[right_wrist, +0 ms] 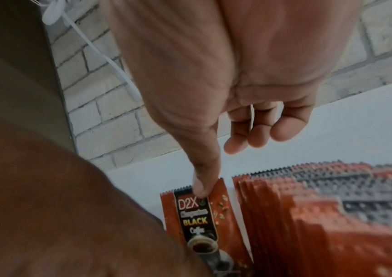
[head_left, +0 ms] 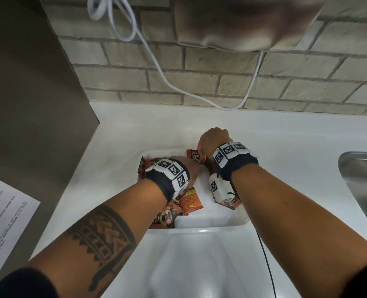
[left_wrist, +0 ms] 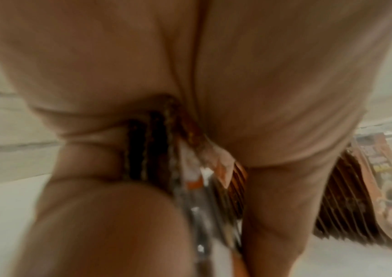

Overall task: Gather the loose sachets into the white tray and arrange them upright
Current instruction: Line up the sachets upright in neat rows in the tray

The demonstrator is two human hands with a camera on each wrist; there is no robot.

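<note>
A white tray (head_left: pixel 210 230) sits on the white counter and holds orange-and-black coffee sachets. My left hand (head_left: pixel 192 168) is inside it, and the blurred left wrist view shows its fingers (left_wrist: pixel 109 163) curled round a bundle of sachets (left_wrist: pixel 190 178). My right hand (head_left: pixel 204 147) is at the tray's far side; its thumb (right_wrist: pixel 202 188) pinches the top edge of one upright sachet (right_wrist: pixel 202 221). A row of upright sachets (right_wrist: pixel 308 206) stands just right of that one. Loose sachets (head_left: pixel 192 201) lie flat in the tray's near left part. More sachets (head_left: pixel 227 203) show under my right wrist.
A steel sink (head_left: pixel 360 179) is set into the counter at the right. A white cable (head_left: pixel 156 67) hangs down the brick wall behind the tray. A printed sheet (head_left: pixel 4 216) lies at the left by a grey panel. A thin black cable (head_left: pixel 266 265) runs near the tray's front.
</note>
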